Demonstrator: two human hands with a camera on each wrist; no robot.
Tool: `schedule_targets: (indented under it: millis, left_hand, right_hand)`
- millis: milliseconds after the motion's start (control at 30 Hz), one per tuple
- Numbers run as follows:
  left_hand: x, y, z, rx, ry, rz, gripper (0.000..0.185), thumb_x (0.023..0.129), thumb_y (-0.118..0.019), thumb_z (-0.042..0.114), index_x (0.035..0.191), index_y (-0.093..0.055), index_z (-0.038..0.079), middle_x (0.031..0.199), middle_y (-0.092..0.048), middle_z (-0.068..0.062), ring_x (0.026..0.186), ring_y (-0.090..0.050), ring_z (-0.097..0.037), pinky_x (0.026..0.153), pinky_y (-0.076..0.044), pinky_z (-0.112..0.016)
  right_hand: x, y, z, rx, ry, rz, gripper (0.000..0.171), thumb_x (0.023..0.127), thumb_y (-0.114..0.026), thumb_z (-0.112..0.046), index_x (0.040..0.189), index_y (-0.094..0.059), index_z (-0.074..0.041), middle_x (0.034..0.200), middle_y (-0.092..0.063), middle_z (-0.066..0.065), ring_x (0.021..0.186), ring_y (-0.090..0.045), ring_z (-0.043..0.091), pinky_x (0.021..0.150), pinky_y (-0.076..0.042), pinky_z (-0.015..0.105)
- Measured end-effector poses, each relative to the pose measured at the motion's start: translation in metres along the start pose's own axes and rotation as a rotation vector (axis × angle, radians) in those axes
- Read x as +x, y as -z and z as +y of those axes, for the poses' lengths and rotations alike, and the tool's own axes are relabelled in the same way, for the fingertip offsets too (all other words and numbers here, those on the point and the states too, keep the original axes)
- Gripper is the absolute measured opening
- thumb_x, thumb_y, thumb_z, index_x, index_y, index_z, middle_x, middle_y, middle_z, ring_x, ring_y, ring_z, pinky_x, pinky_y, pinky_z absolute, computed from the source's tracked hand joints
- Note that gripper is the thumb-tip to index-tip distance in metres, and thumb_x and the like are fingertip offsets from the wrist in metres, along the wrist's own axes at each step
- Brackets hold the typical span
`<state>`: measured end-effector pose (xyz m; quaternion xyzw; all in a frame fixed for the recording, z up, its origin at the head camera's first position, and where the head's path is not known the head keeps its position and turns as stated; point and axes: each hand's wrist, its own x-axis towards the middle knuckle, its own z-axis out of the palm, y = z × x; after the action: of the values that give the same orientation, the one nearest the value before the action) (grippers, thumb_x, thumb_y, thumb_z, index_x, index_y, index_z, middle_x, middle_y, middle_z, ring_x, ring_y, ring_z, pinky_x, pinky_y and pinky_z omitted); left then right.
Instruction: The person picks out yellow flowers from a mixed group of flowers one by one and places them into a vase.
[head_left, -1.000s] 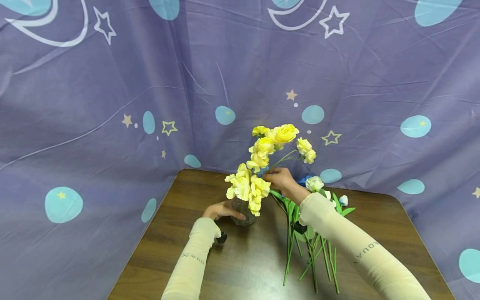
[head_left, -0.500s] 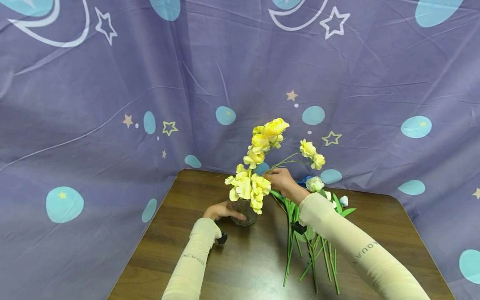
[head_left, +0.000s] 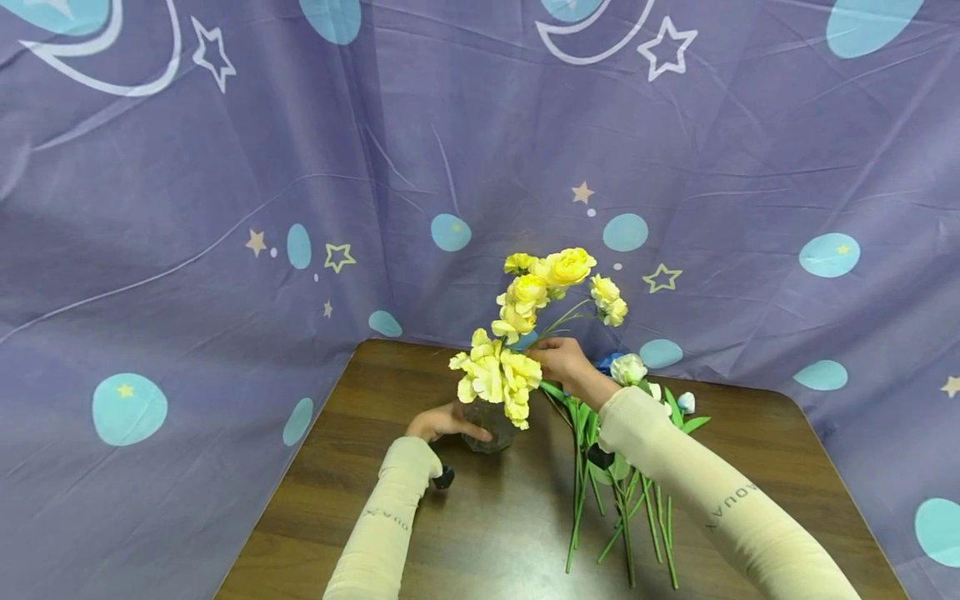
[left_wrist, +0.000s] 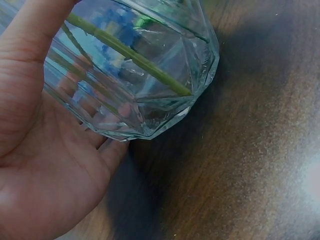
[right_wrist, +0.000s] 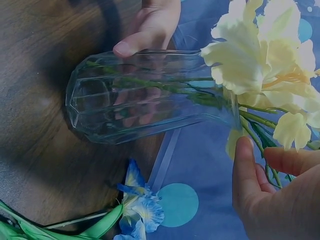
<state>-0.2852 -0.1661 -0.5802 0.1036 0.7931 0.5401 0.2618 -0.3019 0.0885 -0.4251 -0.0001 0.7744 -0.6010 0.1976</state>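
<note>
My left hand point(head_left: 450, 422) holds a clear faceted glass vase point(right_wrist: 150, 112) by its side, standing on the table. Inside it, green stems point(left_wrist: 145, 64) show through the glass, and one reaches the base. Large pale yellow flowers point(head_left: 483, 375) droop over the rim. At the vase mouth, my right hand point(head_left: 561, 360) pinches a thin green stem point(right_wrist: 256, 140) between thumb and forefinger. Above that hand, yellow blooms point(head_left: 570, 267) lean to the right, with a smaller pair point(head_left: 609, 302) on a side branch. Exactly which stems carry which blooms is partly hidden.
Right of the vase lies a pile of artificial flowers, with a white rose point(head_left: 628, 368), a blue flower point(right_wrist: 142, 210) and long green stems point(head_left: 626, 525) pointing toward me. A purple patterned cloth point(head_left: 480, 150) hangs behind the wooden table point(head_left: 322, 500).
The upper yellow blooms swung left and the smaller pair right, then both came back as the stem turned in my right hand. My left hand stays on the vase.
</note>
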Motion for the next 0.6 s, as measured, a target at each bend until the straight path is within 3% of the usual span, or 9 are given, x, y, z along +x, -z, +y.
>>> schedule_targets:
  millis: [233, 467, 600]
  left_hand:
    - [0.002, 0.0016, -0.0003, 0.008, 0.007, 0.003, 0.109, 0.076, -0.091, 0.028, 0.161, -0.026, 0.005, 0.163, -0.035, -0.019, 0.15, -0.033, -0.039, 0.123, -0.028, -0.055]
    - [0.0032, 0.0025, -0.0017, 0.006, 0.018, 0.01, 0.112, 0.075, -0.092, 0.03, 0.161, -0.025, 0.005, 0.163, -0.034, -0.019, 0.15, -0.032, -0.039, 0.124, -0.027, -0.056]
    - [0.004, 0.0041, -0.0007, 0.019, 0.017, 0.01, 0.112, 0.075, -0.092, 0.03, 0.161, -0.025, 0.003, 0.162, -0.035, -0.02, 0.149, -0.033, -0.04, 0.123, -0.029, -0.056]
  right_hand:
    - [-0.0017, 0.0008, -0.0007, 0.014, 0.008, -0.001, 0.038, 0.105, -0.055, -0.013, 0.138, -0.057, 0.006, 0.15, -0.047, 0.024, 0.139, -0.049, 0.039, 0.111, -0.048, 0.05]
    - [-0.0045, 0.0031, -0.0038, 0.001, -0.014, -0.009, 0.037, 0.105, -0.057, -0.016, 0.136, -0.059, 0.004, 0.157, -0.04, 0.022, 0.146, -0.04, 0.042, 0.114, -0.044, 0.052]
    - [-0.0052, 0.0045, -0.0066, -0.002, -0.018, -0.015, 0.037, 0.106, -0.054, -0.015, 0.137, -0.059, 0.005, 0.156, -0.042, 0.022, 0.144, -0.043, 0.04, 0.114, -0.045, 0.051]
